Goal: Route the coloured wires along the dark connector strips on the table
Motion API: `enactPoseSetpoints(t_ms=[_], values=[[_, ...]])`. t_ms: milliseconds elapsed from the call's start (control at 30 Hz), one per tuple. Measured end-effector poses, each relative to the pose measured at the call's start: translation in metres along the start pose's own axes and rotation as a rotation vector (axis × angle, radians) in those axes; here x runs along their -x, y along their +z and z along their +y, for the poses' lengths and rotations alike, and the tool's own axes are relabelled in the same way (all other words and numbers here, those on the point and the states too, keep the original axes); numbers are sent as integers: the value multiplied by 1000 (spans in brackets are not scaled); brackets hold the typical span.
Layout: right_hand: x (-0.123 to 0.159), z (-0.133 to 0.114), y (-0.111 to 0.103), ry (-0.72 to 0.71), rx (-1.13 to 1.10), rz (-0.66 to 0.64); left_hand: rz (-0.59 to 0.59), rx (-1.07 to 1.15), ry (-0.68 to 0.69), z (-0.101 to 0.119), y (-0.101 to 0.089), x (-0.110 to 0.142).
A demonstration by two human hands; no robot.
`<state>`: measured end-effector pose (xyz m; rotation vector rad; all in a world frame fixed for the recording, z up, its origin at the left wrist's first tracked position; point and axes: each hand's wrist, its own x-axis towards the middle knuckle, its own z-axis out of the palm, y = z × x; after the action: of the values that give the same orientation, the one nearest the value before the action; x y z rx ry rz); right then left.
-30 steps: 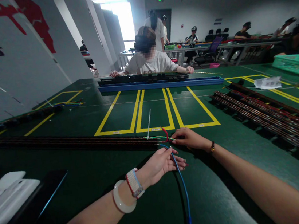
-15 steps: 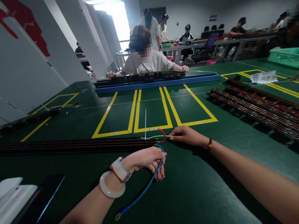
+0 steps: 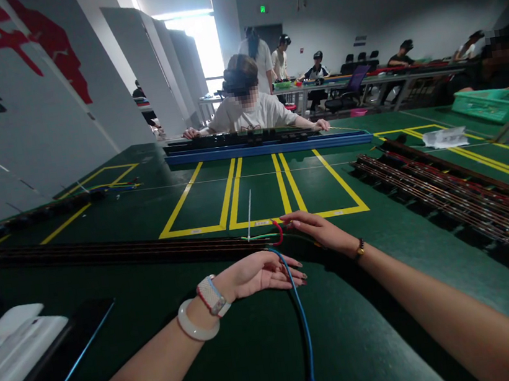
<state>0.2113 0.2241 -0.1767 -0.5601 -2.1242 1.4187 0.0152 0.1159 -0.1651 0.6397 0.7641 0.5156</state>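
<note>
A long dark strip [image 3: 150,249] lies across the table, its wire ends beside my hands. My left hand [image 3: 258,273], with a watch and a white bangle, is turned palm up, fingers stretched out. Across those fingers runs a blue cable [image 3: 304,327], hanging toward me with its lug end at the bottom edge. My right hand [image 3: 323,231] hovers flat by a curved red wire [image 3: 280,232], fingers extended; whether it touches the wire is unclear. A green wire [image 3: 263,236] lies near the strip's end, where a white cable tie [image 3: 249,213] sticks up.
Bundled metal strips [image 3: 447,196] lie at right, near a green basket [image 3: 496,105]. Across the table a co-worker handles a dark assembly on a blue rail [image 3: 268,149]. White and black devices [image 3: 32,357] sit at left. Yellow tape [image 3: 265,221] marks the green tabletop.
The blue cable's lug end has swung from the left to the right, toward me. My left hand has opened out palm up. My right hand's fingers have left the green wire and straightened.
</note>
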Motion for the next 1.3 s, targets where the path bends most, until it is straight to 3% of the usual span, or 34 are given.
enactPoseSetpoints(t_ms=[100, 233, 400, 567, 667, 800, 1067, 1300], values=[[2, -19, 9, -53, -150, -45, -20, 143, 45, -6, 6, -3], [2, -31, 15, -11, -156, -44, -30, 321, 97, -12, 10, -7], [0, -27, 12, 104, 60, -111, -36, 307, 101, -11, 15, -9], [0, -16, 6, -114, 382, -81, -18, 267, 99, -9, 18, -9], [0, -9, 2, 95, 370, -75, -16, 253, 100, -10, 16, -9], [0, -9, 0, 367, 195, -280, -33, 223, 117, -11, 16, -9], [4, -18, 5, 315, 242, -364, 2, 188, 163, -14, 20, -15], [7, -27, 16, 269, 404, -281, -39, 211, 200, -16, 21, -15]])
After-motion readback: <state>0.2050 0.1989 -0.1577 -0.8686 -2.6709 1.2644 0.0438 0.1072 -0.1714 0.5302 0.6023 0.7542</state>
